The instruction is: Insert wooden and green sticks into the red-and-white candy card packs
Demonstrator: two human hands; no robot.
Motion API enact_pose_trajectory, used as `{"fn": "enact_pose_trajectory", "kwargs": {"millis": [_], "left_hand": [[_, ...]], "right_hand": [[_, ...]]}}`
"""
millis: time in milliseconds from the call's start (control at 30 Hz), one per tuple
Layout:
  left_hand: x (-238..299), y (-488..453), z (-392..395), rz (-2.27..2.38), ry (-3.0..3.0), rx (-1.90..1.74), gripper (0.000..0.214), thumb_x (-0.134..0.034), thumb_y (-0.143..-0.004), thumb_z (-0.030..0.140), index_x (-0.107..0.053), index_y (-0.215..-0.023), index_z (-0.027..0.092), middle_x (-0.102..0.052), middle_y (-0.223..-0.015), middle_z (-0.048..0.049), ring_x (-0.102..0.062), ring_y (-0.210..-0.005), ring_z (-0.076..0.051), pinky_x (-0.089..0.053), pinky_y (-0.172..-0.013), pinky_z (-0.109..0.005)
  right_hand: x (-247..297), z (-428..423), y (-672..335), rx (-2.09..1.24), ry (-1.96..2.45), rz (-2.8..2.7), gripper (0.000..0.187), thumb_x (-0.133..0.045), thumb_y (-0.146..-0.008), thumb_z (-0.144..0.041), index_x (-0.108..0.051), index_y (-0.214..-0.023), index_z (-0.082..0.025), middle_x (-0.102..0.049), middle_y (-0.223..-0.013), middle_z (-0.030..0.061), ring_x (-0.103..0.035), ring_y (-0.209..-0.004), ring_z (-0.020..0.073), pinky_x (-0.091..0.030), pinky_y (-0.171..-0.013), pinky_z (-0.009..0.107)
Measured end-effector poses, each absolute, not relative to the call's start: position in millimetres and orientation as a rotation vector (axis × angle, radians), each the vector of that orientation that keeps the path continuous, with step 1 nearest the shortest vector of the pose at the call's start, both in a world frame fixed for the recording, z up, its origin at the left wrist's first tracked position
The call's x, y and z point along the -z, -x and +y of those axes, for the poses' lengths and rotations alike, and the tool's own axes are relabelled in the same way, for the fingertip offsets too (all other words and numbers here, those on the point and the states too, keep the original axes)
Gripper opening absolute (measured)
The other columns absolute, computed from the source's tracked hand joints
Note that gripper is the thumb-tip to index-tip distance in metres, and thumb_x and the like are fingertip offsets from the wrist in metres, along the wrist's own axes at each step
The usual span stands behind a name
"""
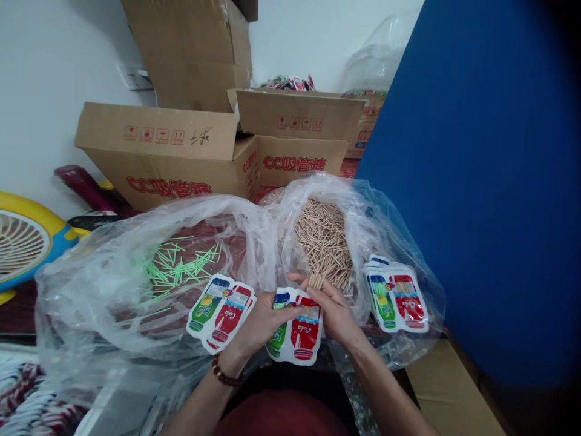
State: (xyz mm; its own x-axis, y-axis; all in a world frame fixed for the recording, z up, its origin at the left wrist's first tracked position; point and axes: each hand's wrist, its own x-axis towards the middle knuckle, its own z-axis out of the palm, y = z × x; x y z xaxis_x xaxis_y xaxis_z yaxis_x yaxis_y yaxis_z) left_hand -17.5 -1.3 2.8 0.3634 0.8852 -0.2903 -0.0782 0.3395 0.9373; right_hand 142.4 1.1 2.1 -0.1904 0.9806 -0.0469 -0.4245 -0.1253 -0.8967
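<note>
My left hand (267,321) grips a bottle-shaped double pouch (305,340), green on one half and red "Cola" on the other, its thumb across the upper front. In my right hand (333,309) a small bunch of brown candy sticks (315,282) is pinched at the pouch's top edge. Whether any stick is inside the opening I cannot tell. Just beyond lies a heap of brown sticks (323,236) in a clear plastic bag. Left of my left hand rests a stack of similar pouches (221,310); another pile of pouches (397,297) sits to the right.
Green sticks (181,266) lie in a plastic bag (104,254) at the left. Cardboard boxes (177,145) stand along the back. A blue panel (476,181) closes off the right side, and a yellow-blue fan (31,242) stands far left.
</note>
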Motion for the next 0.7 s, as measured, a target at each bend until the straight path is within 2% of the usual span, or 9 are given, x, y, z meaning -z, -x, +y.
{"fn": "enact_pose_trajectory", "kwargs": {"millis": [167, 300, 433, 500, 600, 700], "left_hand": [[-5, 18, 2, 0.992, -1.015, -0.756, 0.03, -0.075, -0.069, 0.038, -0.072, -0.08, 0.01, -0.072, -0.069, -0.006, -0.064, -0.057, -0.017, -0.047, -0.052, -0.023], [-3, 18, 5, 1.004, -1.019, -0.845, 0.028, -0.073, -0.071, 0.037, -0.072, -0.081, 0.012, -0.072, -0.07, -0.0047, -0.064, -0.058, -0.017, -0.047, -0.055, -0.023], [-3, 20, 9, 0.971, -1.013, -0.937, 0.022, -0.073, -0.073, 0.033, -0.07, -0.077, 0.012, -0.072, -0.072, -0.0042, -0.064, -0.062, -0.015, -0.048, -0.06, -0.023], [-4, 20, 9, 0.959, -0.984, -0.937, 0.023, -0.074, -0.072, 0.034, -0.069, -0.075, 0.011, -0.072, -0.069, -0.0039, -0.063, -0.058, -0.015, -0.048, -0.058, -0.023], [-6, 20, 9, 0.96, -0.946, -0.933, 0.026, -0.075, -0.07, 0.036, -0.068, -0.072, 0.011, -0.07, -0.063, -0.003, -0.062, -0.052, -0.014, -0.047, -0.053, -0.022], [-6, 20, 8, 0.978, -0.917, -0.935, 0.027, -0.077, -0.068, 0.036, -0.066, -0.071, 0.012, -0.068, -0.061, -0.0025, -0.061, -0.05, -0.014, -0.047, -0.051, -0.023]], "right_hand": [[-11, 11, -147, -1.451, 0.752, -0.983, 0.033, -0.062, -0.084, -0.031, -0.056, -0.116, -0.029, -0.066, -0.116, 0.0045, -0.06, -0.111, 0.0228, -0.045, -0.096, 0.043], [-17, 12, -152, -1.228, 0.952, -1.367, 0.027, -0.049, -0.092, -0.033, -0.062, -0.115, -0.028, -0.064, -0.119, 0.0046, -0.057, -0.113, 0.0225, -0.039, -0.102, 0.044], [-16, 10, -161, -1.125, 0.992, -1.682, 0.031, -0.05, -0.091, -0.03, -0.062, -0.119, -0.027, -0.057, -0.131, 0.0036, -0.049, -0.123, 0.0223, -0.031, -0.108, 0.042], [-12, 10, -164, -1.172, 1.001, -1.537, 0.031, -0.052, -0.09, -0.031, -0.061, -0.119, -0.027, -0.06, -0.126, 0.0042, -0.053, -0.119, 0.0212, -0.037, -0.103, 0.039], [-1, 9, -163, -1.426, 0.985, -1.278, 0.032, -0.066, -0.08, -0.031, -0.063, -0.111, -0.026, -0.069, -0.106, 0.0026, -0.064, -0.094, 0.0188, -0.05, -0.083, 0.033], [11, 6, -156, -1.651, 0.944, -1.13, 0.031, -0.076, -0.069, -0.028, -0.067, -0.099, -0.022, -0.072, -0.088, -0.0001, -0.067, -0.076, 0.0163, -0.052, -0.073, 0.029]]}}
